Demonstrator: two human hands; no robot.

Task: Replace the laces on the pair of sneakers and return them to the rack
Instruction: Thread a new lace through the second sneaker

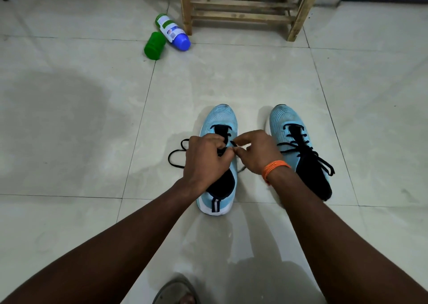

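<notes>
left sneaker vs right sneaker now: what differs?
Both the left hand and right hand pinch the lace of the left sneaker; the right sneaker is untouched. The left sneaker shows toe-end crossings only, slack looping on the floor; the right sneaker is laced further, ends loose. The left sneaker points straight away; the right sneaker's toe angles left. Shared: light blue uppers, black laces.

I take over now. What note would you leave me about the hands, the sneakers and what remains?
Left hand grips the left sneaker at its eyelets; right hand pinches the lace tip.
Both sneakers stand on the floor before the rack.
Done: right sneaker laced; left only its toe-end eyelets.
Left: finish lacing, put both on the rack.
</notes>
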